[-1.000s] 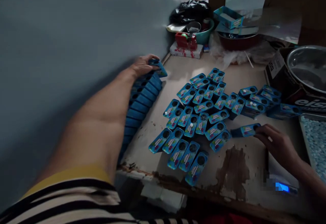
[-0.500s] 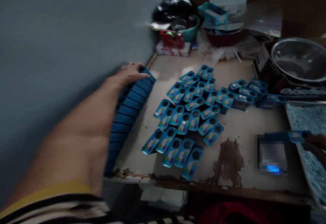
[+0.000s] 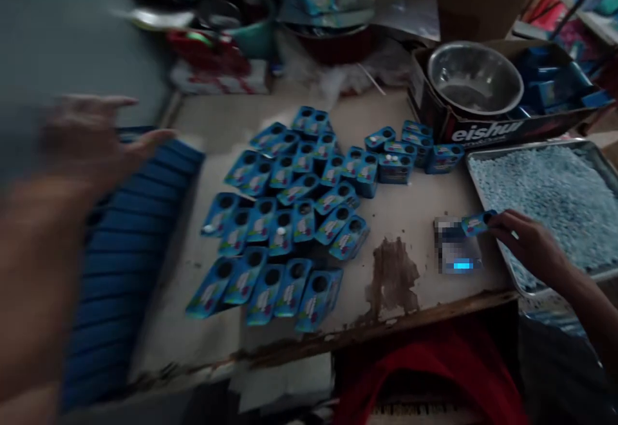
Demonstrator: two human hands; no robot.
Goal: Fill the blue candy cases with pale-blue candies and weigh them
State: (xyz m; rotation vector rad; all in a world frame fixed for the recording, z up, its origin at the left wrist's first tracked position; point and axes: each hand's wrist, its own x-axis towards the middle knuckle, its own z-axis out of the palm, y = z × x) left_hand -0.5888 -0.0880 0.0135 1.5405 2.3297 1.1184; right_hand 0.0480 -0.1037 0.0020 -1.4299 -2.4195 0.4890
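My left hand (image 3: 91,138), blurred, is over the far end of a long stack of blue boxes (image 3: 130,238) by the wall. Its thumb and forefinger are spread apart, with nothing seen between them. The other fingers are smeared. Right of the stack, several blue tins (image 3: 261,290) with dark round openings stand in loose groups on the table (image 3: 178,309). White bits lie on some tops. My right hand is out of view.
Another person's hand (image 3: 526,235) holds a blue tin (image 3: 477,222) over a pixelated device (image 3: 458,251). Beside it is a tray (image 3: 506,264) of pale blue granules. Behind stand a metal bowl (image 3: 476,80), a carton (image 3: 483,130) and a red tape dispenser (image 3: 207,51).
The view has swung right, so the table's contents sit farther left and more of the tray shows. My left hand's thumb and forefinger are spread wider. The other person's tin has turned.
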